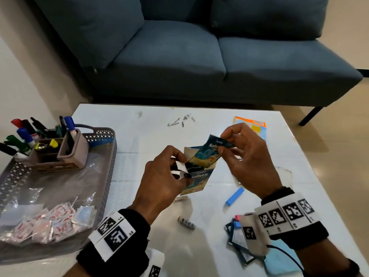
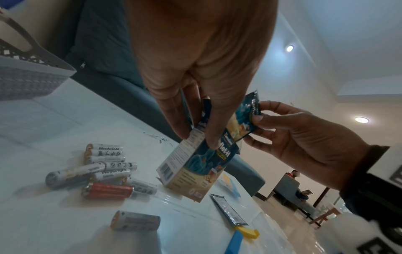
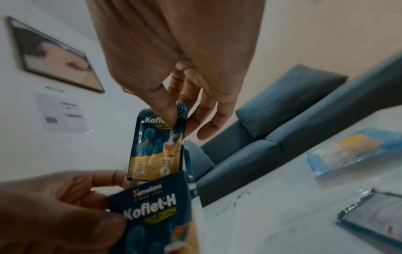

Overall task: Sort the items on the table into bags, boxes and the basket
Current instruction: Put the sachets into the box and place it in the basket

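Observation:
My left hand [image 1: 169,172] grips a small Koflet-H carton [image 1: 199,177] upright above the white table [image 1: 139,136], its top flap open. My right hand [image 1: 239,154] pinches the top edge of a dark blue and yellow Koflet sachet [image 1: 205,154], whose lower end sits in the carton's mouth. The left wrist view shows the carton [image 2: 195,168] held by fingers on its upper part and the sachet [image 2: 243,120] pinched from the right. The right wrist view shows the sachet [image 3: 158,146] hanging from thumb and fingers just above the carton [image 3: 152,214].
A grey basket [image 1: 103,176] at the left holds a pen organiser [image 1: 60,152] and a clear bag of sachets [image 1: 46,222]. Several batteries [image 2: 104,171] lie below my left hand. More sachets [image 1: 237,240], a blue clip [image 1: 234,196] and an orange packet [image 1: 253,124] lie right.

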Tool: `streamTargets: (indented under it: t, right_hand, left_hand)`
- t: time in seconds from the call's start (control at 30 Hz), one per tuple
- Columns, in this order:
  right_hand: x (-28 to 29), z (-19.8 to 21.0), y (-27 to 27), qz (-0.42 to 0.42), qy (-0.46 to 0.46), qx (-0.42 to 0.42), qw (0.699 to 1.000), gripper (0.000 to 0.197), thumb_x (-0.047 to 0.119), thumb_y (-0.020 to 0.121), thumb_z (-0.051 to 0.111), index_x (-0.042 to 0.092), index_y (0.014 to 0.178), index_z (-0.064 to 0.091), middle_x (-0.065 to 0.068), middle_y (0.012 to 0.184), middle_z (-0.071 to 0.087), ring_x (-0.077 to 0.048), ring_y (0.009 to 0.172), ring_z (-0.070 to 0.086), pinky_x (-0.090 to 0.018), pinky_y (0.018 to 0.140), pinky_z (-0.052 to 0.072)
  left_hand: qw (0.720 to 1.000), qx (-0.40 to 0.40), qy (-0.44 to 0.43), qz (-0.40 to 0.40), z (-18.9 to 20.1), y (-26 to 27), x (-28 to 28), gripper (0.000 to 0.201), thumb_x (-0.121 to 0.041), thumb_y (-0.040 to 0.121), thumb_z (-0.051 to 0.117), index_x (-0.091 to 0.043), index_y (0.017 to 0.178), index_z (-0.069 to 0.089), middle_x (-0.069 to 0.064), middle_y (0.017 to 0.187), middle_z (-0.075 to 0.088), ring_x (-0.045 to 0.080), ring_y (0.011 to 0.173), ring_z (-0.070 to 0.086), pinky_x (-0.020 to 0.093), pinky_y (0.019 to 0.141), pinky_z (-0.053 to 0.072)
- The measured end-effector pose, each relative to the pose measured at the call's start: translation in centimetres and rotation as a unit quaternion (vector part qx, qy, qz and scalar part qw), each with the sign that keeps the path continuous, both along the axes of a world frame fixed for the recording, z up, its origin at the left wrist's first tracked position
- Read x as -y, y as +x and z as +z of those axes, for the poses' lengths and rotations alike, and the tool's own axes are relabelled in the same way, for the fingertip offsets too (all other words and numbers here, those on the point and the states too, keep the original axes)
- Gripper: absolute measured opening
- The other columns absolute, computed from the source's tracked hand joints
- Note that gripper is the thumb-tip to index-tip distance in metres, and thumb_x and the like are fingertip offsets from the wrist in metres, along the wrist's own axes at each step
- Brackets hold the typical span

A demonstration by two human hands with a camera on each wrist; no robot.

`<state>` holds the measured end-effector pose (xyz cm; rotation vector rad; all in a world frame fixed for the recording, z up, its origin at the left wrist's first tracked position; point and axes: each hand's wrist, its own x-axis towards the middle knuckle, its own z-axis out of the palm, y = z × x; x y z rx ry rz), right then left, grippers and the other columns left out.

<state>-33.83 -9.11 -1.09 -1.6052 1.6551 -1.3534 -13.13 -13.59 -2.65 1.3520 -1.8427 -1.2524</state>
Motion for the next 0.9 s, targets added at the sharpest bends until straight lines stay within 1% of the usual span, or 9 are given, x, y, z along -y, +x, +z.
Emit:
streamTargets:
  t: [0.13,0.33,0.47,0.57,0.63,0.7,0.8,0.87,0.9]
  right_hand:
    - [-0.2,-0.5,0.0,0.029,0.007,-0.085,0.996,0.024,0.002,0.091,0.07,0.016,0.107,0.058,0.012,0.1,0.068,-0.01,0.1,0.069,-0.023,0.081,0.06]
    - [-0.4,-0.8,0.5,0.036,0.028,-0.143,0.989,0.022,0.008,0.09,0.072,0.022,0.106,0.063,0.017,0.095,0.069,-0.009,0.094,0.066,-0.027,0.085,0.055]
    - [-0.3,-1.2,0.4,0.033,0.036,-0.199,0.979,0.018,0.015,0.088,0.075,0.025,0.101,0.068,0.013,0.096,0.068,-0.01,0.092,0.059,-0.031,0.081,0.052]
    - [0.1,-1.9,0.2,0.021,0.048,-0.244,0.968,0.014,0.017,0.085,0.079,0.025,0.096,0.075,0.008,0.102,0.056,-0.012,0.098,0.05,-0.015,0.081,0.041]
    - [0.2,-2.2,0.0,0.026,0.082,-0.233,0.969,0.014,0.021,0.086,0.079,0.028,0.099,0.078,0.007,0.107,0.05,-0.01,0.103,0.047,-0.012,0.082,0.041]
    - [0.4,-1.9,-0.5,0.039,0.106,-0.169,0.979,0.015,0.024,0.089,0.076,0.033,0.102,0.076,0.009,0.109,0.053,-0.008,0.102,0.055,-0.015,0.081,0.051]
    - [0.7,-1.1,-1.8,-0.052,0.106,-0.095,0.989,0.009,0.021,0.091,0.074,0.027,0.097,0.076,0.009,0.101,0.07,-0.005,0.089,0.067,-0.017,0.073,0.058]
    - [0.8,-1.7,-3.3,-0.158,0.147,-0.136,0.967,0.006,0.023,0.09,0.075,0.02,0.095,0.076,0.004,0.096,0.074,-0.006,0.084,0.069,-0.022,0.075,0.058]
    - [0.8,-2.5,-4.2,-0.191,0.188,-0.179,0.947,0.014,0.027,0.089,0.076,0.017,0.099,0.075,0.0,0.1,0.074,-0.013,0.088,0.07,-0.027,0.08,0.056]
  left_hand:
    - [1.0,0.003,0.002,-0.009,-0.1,-0.3,-0.3,0.041,-0.005,0.073,0.087,-0.027,0.093,0.058,-0.01,0.084,0.072,0.007,0.071,0.072,0.009,0.053,0.045]
    - [1.0,-0.001,0.006,-0.013,0.2,-0.4,-0.4,0.043,-0.004,0.071,0.087,-0.026,0.094,0.058,-0.008,0.081,0.072,0.005,0.066,0.072,0.008,0.053,0.044]
    - [1.0,0.001,0.003,-0.018,0.2,-0.5,-0.5,0.043,-0.004,0.071,0.087,-0.027,0.093,0.058,-0.007,0.087,0.073,0.005,0.068,0.073,0.008,0.054,0.044]
    - [1.0,0.002,0.003,-0.021,0.1,-0.5,-0.6,0.043,-0.005,0.07,0.087,-0.027,0.094,0.059,-0.006,0.086,0.071,0.007,0.07,0.074,0.008,0.055,0.045]
    - [1.0,0.002,0.004,-0.023,0.1,-0.5,-0.5,0.044,-0.005,0.069,0.088,-0.026,0.094,0.059,-0.007,0.081,0.069,0.008,0.068,0.073,0.007,0.055,0.044]
    - [1.0,0.003,0.008,-0.021,-0.1,-0.4,-0.4,0.045,-0.006,0.069,0.089,-0.026,0.095,0.059,-0.008,0.075,0.069,0.006,0.067,0.073,0.008,0.055,0.043]
    - [1.0,0.018,0.003,-0.008,-0.4,-0.1,-0.1,0.048,-0.014,0.066,0.093,-0.03,0.094,0.058,-0.006,0.075,0.071,0.007,0.074,0.073,0.016,0.061,0.048]
    - [1.0,0.031,0.001,-0.003,-0.6,-0.1,0.0,0.05,-0.02,0.064,0.095,-0.032,0.093,0.057,-0.005,0.082,0.073,0.008,0.08,0.073,0.024,0.067,0.053]
    - [0.999,0.034,0.002,-0.003,-0.7,-0.1,-0.1,0.05,-0.021,0.063,0.096,-0.032,0.093,0.057,-0.005,0.085,0.074,0.008,0.081,0.073,0.025,0.068,0.055]
